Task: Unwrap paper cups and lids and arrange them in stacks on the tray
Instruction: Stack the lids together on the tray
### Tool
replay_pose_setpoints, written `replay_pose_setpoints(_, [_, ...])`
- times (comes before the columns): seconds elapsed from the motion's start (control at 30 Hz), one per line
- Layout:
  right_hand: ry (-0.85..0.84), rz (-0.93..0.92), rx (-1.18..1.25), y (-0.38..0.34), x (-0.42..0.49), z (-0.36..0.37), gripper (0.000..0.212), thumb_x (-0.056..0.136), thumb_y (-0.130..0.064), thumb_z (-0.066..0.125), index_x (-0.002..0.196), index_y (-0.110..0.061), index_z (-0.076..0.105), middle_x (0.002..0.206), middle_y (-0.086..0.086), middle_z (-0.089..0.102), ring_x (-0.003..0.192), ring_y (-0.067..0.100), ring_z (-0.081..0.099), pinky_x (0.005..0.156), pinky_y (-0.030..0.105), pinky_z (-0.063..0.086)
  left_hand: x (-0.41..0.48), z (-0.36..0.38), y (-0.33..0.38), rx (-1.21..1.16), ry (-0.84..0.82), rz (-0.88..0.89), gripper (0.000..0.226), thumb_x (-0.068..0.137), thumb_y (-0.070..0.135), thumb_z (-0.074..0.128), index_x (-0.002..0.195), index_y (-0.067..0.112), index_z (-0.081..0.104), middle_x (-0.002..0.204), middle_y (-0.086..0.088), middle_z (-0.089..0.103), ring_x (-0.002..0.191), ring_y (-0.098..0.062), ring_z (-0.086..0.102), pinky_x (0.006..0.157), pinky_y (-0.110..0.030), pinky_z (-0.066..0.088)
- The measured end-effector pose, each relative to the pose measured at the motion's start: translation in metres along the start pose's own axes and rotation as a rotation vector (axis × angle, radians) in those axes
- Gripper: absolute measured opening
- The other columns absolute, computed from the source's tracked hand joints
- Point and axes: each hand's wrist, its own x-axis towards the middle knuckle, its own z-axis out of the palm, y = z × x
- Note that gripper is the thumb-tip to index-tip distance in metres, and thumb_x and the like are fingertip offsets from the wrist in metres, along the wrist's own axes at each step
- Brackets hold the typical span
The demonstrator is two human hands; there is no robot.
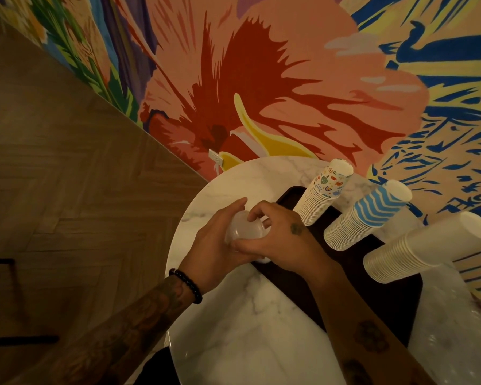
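Note:
Three tall stacks of upside-down paper cups stand on the dark tray [295,284]: a stack with small coloured drawings [321,194], a blue wavy-striped stack [364,216] and a plain white stack [425,245]. At the tray's left end both hands hold a stack of translucent plastic lids [243,232]. My left hand [214,243] cups the stack from the left and below. My right hand [278,232] curls over its top and right side, thumb along the front. The lower part of the lid stack is hidden by my hands.
The tray lies on a round white marble table [233,329] set against a bright floral mural wall [261,79]. Crumpled clear plastic wrap [450,329] lies at the right edge of the table. Wooden herringbone floor [67,190] spreads to the left, with a dark chair frame [11,337].

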Motion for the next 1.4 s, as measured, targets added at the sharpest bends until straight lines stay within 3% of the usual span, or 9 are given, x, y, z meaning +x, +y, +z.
replay_pose_setpoints(0.2, [-0.021, 0.045, 0.054, 0.007, 0.000, -0.001, 0.047, 0.073, -0.051, 0.083, 0.107, -0.031, 0.059, 0.115, -0.011, 0.063, 0.104, 0.010, 0.059, 0.075, 0.022, 0.053, -0.003, 0.000, -0.009, 0.012, -0.004, 0.004, 0.087, 0.073, 0.027, 0.086, 0.146, 0.036, 0.039, 0.143, 0.014, 0.048, 0.128, -0.007, 0.048, 0.099, -0.045, 0.054])
replay_pose_setpoints(0.37, [-0.046, 0.079, 0.171, 0.014, 0.002, -0.004, 0.044, 0.073, -0.052, 0.083, 0.107, -0.034, 0.062, 0.122, -0.012, 0.062, 0.110, 0.011, 0.061, 0.088, 0.035, 0.057, -0.004, 0.001, -0.015, 0.008, 0.014, 0.015, 0.086, 0.075, 0.028, 0.085, 0.146, 0.037, 0.037, 0.140, 0.024, 0.046, 0.126, -0.002, 0.049, 0.098, -0.042, 0.055])
replay_pose_setpoints(0.57, [0.126, 0.101, 0.258, 0.026, 0.009, -0.024, 0.053, 0.071, -0.050, 0.086, 0.114, -0.035, 0.059, 0.124, -0.015, 0.060, 0.111, 0.007, 0.059, 0.091, 0.030, 0.054, 0.000, -0.006, -0.025, 0.021, 0.061, -0.017, 0.088, 0.074, 0.029, 0.086, 0.147, 0.034, 0.037, 0.143, 0.020, 0.044, 0.130, -0.007, 0.046, 0.101, -0.047, 0.052])
replay_pose_setpoints(0.7, [0.229, 0.164, 0.177, 0.039, 0.013, -0.032, 0.061, 0.071, -0.044, 0.088, 0.121, -0.030, 0.056, 0.130, -0.006, 0.059, 0.119, 0.012, 0.056, 0.095, 0.031, 0.050, 0.000, -0.009, -0.030, 0.018, 0.070, -0.046, 0.089, 0.074, 0.027, 0.086, 0.147, 0.033, 0.037, 0.143, 0.016, 0.045, 0.129, -0.011, 0.046, 0.102, -0.047, 0.051])
replay_pose_setpoints(0.83, [0.183, 0.144, 0.025, 0.048, 0.012, -0.026, 0.063, 0.074, -0.038, 0.086, 0.128, -0.024, 0.055, 0.125, -0.006, 0.057, 0.113, 0.012, 0.052, 0.087, 0.028, 0.043, -0.001, -0.011, -0.031, 0.039, 0.075, -0.060, 0.090, 0.073, 0.028, 0.087, 0.147, 0.033, 0.036, 0.144, 0.015, 0.045, 0.129, -0.012, 0.047, 0.102, -0.047, 0.051])
replay_pose_setpoints(1.07, [0.080, 0.155, -0.122, 0.057, 0.012, -0.009, 0.068, 0.073, -0.047, 0.084, 0.130, -0.025, 0.053, 0.120, -0.006, 0.058, 0.114, 0.018, 0.053, 0.095, 0.044, 0.050, 0.000, -0.013, -0.031, 0.027, 0.072, -0.076, 0.088, 0.074, 0.025, 0.086, 0.147, 0.032, 0.037, 0.147, 0.012, 0.044, 0.130, -0.015, 0.046, 0.103, -0.050, 0.050])
replay_pose_setpoints(1.4, [0.060, 0.158, -0.187, 0.057, 0.010, -0.007, 0.070, 0.078, -0.046, 0.079, 0.136, -0.023, 0.048, 0.126, -0.001, 0.055, 0.114, 0.018, 0.052, 0.091, 0.036, 0.048, 0.001, -0.008, -0.028, 0.025, 0.069, -0.066, 0.088, 0.073, 0.025, 0.087, 0.147, 0.031, 0.038, 0.144, 0.013, 0.045, 0.128, -0.012, 0.046, 0.103, -0.047, 0.050])
